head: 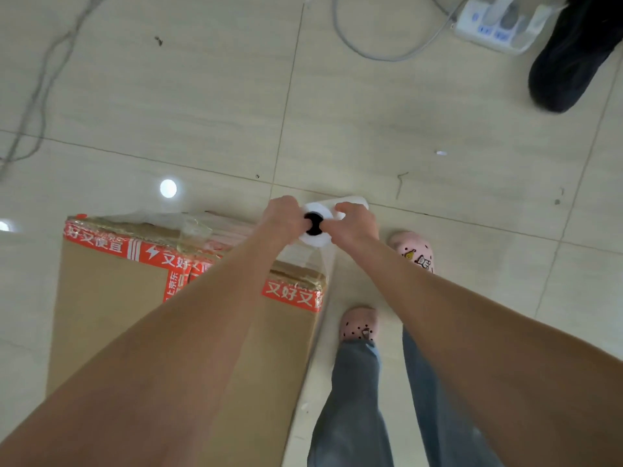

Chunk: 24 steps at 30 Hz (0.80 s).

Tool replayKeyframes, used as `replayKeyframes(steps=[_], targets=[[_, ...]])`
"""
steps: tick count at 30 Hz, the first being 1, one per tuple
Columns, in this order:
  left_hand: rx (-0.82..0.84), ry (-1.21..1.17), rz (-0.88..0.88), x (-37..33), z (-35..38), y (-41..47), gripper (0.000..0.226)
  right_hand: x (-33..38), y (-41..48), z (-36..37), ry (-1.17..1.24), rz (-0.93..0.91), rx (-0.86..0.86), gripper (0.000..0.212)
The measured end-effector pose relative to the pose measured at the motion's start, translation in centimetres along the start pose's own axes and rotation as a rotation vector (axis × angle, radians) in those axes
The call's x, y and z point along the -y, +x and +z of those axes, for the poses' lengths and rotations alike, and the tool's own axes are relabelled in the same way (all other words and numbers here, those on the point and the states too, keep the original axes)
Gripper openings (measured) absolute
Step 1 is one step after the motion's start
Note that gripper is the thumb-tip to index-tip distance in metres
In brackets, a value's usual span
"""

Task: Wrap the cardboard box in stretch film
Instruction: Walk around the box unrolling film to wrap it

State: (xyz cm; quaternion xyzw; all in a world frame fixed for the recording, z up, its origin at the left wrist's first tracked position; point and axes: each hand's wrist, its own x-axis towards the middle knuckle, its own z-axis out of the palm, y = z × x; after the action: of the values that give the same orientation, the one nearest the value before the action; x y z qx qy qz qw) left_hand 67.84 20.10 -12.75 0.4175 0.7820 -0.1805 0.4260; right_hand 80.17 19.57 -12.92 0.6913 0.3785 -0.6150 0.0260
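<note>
A brown cardboard box (108, 315) with red printed tape stands on the tiled floor at the lower left. Above its far right corner I hold a white roll of stretch film (315, 239) upright, its dark core facing the camera. My left hand (285, 215) grips the roll's left side with the thumb at the core. My right hand (354, 222) grips the right side, fingers curled over the top. Clear film (317, 261) runs from the roll down to the box's right corner, and wrinkled film lies over the box's far edge.
My two feet in pink clogs (359, 326) stand just right of the box. A white power strip (502, 25) with grey cables lies at the top right, beside another person's black shoe (569, 62). More cables (37, 89) trail along the far left floor.
</note>
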Motion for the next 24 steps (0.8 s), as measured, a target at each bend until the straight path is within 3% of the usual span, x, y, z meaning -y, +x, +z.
replayKeyframes(steps=[3, 7, 13, 19, 24], targets=[[-0.063, 0.174, 0.175, -0.5, -0.4, 0.6, 0.043, 1.4, 0.6, -0.5, -0.089, 0.002, 0.038, 0.060], [-0.068, 0.280, 0.171, -1.6, -0.3, 1.2, 0.037, 2.4, 1.1, -1.3, -0.199, -0.039, 0.099, 0.057], [-0.112, -0.047, -0.084, -1.1, -1.8, 2.0, 0.009, 4.5, 2.6, -2.0, -0.195, -0.061, 0.063, 0.053], [-0.162, -0.449, -0.289, 0.3, -2.3, 2.2, 0.022, 7.6, 3.6, -0.7, -0.270, -0.134, 0.103, 0.043], [-0.188, -0.164, -0.129, 0.6, -3.7, 1.9, 0.032, 9.1, 3.8, -0.3, -0.335, -0.119, 0.160, 0.031]])
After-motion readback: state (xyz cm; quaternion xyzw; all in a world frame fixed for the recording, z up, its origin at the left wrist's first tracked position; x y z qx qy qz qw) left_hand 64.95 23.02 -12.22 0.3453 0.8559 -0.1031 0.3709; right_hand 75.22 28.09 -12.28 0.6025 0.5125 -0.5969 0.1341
